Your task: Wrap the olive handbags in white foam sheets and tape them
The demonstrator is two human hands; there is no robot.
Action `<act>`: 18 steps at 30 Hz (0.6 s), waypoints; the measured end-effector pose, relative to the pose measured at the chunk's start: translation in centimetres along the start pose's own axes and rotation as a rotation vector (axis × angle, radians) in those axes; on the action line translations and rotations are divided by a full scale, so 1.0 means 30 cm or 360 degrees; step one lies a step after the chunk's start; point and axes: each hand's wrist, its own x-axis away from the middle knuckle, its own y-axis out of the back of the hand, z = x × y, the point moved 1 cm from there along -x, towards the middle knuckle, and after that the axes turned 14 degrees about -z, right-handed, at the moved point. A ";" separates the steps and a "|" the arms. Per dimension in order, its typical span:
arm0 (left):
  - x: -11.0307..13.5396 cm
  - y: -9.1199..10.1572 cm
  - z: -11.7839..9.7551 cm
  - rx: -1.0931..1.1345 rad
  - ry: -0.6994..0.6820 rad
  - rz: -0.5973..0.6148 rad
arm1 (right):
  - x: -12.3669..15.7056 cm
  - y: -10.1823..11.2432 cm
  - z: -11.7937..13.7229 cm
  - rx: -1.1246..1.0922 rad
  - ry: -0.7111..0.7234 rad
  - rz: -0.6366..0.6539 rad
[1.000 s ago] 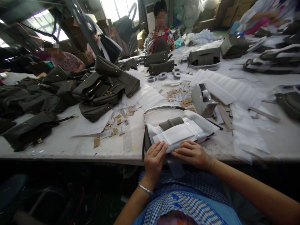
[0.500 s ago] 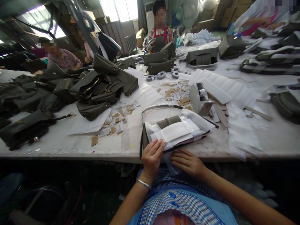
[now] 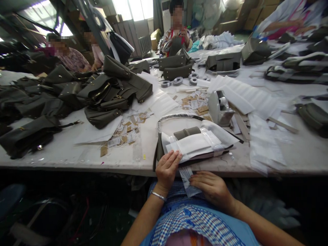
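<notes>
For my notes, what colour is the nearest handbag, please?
The handbag is dark olive-grey, best in head view.

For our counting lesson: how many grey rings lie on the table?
4 visible: a leftmost ring, a second ring to its right, then, further right, a front ring and a rear ring partly behind it. Others may be hidden behind the dark bags.
</notes>
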 end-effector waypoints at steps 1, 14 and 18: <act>0.002 -0.001 0.000 0.0006 0.0005 0.0006 | -0.015 0.009 0.003 -0.0007 0.0004 0.0017; -0.021 0.010 -0.027 -0.0023 0.0171 -0.0031 | -0.331 -0.025 -0.123 0.0114 -0.0179 0.0065; -0.027 0.014 -0.022 0.0020 0.0227 -0.0058 | -0.357 -0.061 -0.152 0.0235 -0.0315 0.0123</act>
